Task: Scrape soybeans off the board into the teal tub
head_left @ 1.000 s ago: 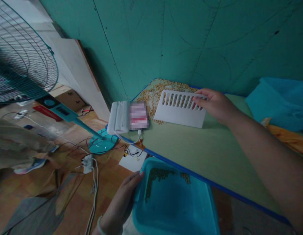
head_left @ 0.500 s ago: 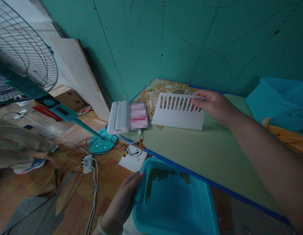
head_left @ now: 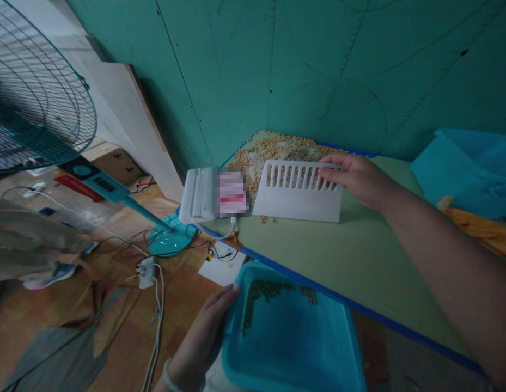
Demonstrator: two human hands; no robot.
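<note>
My right hand (head_left: 354, 177) grips the upper right corner of a white slotted plastic scraper (head_left: 297, 204), whose long lower edge rests on the green tabletop (head_left: 342, 256). Behind it, pale yellow soybeans (head_left: 273, 146) lie scattered up to the wall, some showing through the slots. A couple of beans sit in front of its lower left edge. My left hand (head_left: 214, 318) holds the left rim of a blue plastic basin (head_left: 302, 343) just below the table's front edge. Inside the basin, beans gather along the far and left sides. The fingers under the rim are hidden.
A white device (head_left: 199, 195) with a cable and a blurred-out panel (head_left: 231, 193) stand at the table's left end. At the right are a blue bag (head_left: 465, 171) and orange cloth (head_left: 481, 226). A fan (head_left: 166, 234), a power strip (head_left: 146, 272) and another person's shoe (head_left: 52, 276) are at left.
The scraper has moved slightly toward the table's front edge, with my right hand on it. A couple of beans now lie ahead of its lower edge. My left hand and the basin stay put.
</note>
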